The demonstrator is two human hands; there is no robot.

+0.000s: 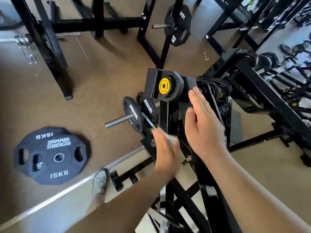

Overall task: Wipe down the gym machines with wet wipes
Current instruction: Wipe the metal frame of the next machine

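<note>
**Wiping the lever machine: one grip braces, one works**

- Machine (208, 185): black plate-loaded frame. Its pivot hub (164, 86), with a yellow cap, sits at the top of the post (164, 113).
- Right grip (204, 126): open, with the fingers straight and together. The palm lies flat on the lever arm (186, 105) just below the hub and holds nothing. Judged purpose: it steadies the swinging arm so the arm does not shift under wiping pressure, and it braces the person leaning in.
- Left grip (165, 148): blurred. The fingers look straight, with the palm turned toward the post. It appears to press rather than clench, though the thumb is hidden.
- Wipe (172, 137): a pale patch at the left fingertips, between that grip and the post and low on the frame. A flat hand spreads the wipe over more metal than a pinch would.
- Two small plates (133, 113) hang on a side peg (117, 122) just left of the post, close to the working grip. Knuckles could catch them.
- Two 15 kg plates (52, 155) lie stacked on the floor (101, 78), well apart from the machine. Being off the frame, they leave its surfaces reachable.
- Shoe (100, 179): planted beside the base rail, a close stance for reach.
- Judgement: wiping is mid-course on this machine. The hub, the upper arm and the far side probably remain, and I cannot tell which surfaces are already damp.
</note>
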